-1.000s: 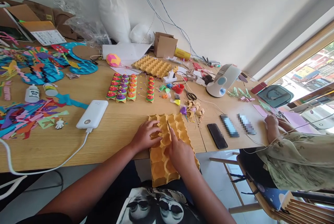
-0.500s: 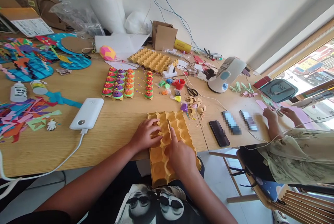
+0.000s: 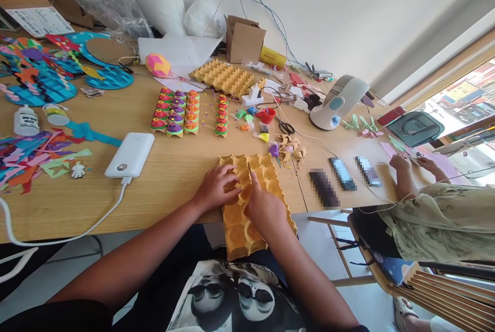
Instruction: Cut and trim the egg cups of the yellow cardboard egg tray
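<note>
A yellow-brown pulp egg tray (image 3: pixel 234 235) lies partly on the table and overhangs its front edge toward my lap. My left hand (image 3: pixel 217 186) rests on the tray's left side, fingers spread and a little bent over the cups. My right hand (image 3: pixel 266 208) is closed around a thin-bladed knife (image 3: pixel 249 168), its index finger stretched along the back of the blade. The blade stands in the tray's upper middle, between rows of cups; how deep it goes cannot be seen. The knife's handle is hidden in my palm.
Several painted egg-cup figures (image 3: pixel 175 115) stand in rows beyond the tray. Cut cup scraps (image 3: pixel 290 149), scissors (image 3: pixel 286 127) and a small fan (image 3: pixel 335 105) lie right of them. A white power bank (image 3: pixel 130 155) is left. Another person's hands (image 3: pixel 402 164) work at far right.
The view has tilted slightly, so the table things sit higher in the picture. My right hand with the knife has shifted slightly away from me along the tray. My left hand stays put.
</note>
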The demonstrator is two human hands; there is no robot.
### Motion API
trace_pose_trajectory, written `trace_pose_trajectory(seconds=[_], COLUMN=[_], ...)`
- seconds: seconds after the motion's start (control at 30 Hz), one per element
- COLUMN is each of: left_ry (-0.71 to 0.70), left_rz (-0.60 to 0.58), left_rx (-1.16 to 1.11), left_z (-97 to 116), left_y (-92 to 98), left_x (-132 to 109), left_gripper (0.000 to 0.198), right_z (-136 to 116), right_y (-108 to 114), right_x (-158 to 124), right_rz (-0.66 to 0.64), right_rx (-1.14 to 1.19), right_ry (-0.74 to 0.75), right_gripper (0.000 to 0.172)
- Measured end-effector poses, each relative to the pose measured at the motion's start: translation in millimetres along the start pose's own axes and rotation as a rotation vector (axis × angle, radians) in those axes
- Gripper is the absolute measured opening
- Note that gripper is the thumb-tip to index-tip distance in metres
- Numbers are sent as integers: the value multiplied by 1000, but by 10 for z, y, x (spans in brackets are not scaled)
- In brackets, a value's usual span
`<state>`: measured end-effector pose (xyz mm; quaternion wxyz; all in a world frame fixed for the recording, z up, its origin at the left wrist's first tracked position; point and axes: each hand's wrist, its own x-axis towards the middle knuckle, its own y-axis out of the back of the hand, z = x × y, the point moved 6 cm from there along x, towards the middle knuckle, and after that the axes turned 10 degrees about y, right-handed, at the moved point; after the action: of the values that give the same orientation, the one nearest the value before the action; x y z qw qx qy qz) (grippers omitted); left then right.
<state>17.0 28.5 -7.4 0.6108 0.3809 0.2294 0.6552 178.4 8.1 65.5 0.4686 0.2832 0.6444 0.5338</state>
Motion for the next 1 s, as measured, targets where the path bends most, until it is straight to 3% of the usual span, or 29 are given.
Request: trace_pose_trajectory(seconds=[0.57, 1.0], left_ry=[8, 10], left_rz=[-6, -43], left_rx=[15, -7], left_z=[8, 15], left_y=[-1, 18], left_x=[-4, -7], left_gripper=[27, 27], right_z=[-3, 16], right_y=[32, 69], right_x=[-59, 63], right_rz=[-74, -113], right_rx=[28, 55], right_ry=[-11, 5], right_gripper=[67, 71])
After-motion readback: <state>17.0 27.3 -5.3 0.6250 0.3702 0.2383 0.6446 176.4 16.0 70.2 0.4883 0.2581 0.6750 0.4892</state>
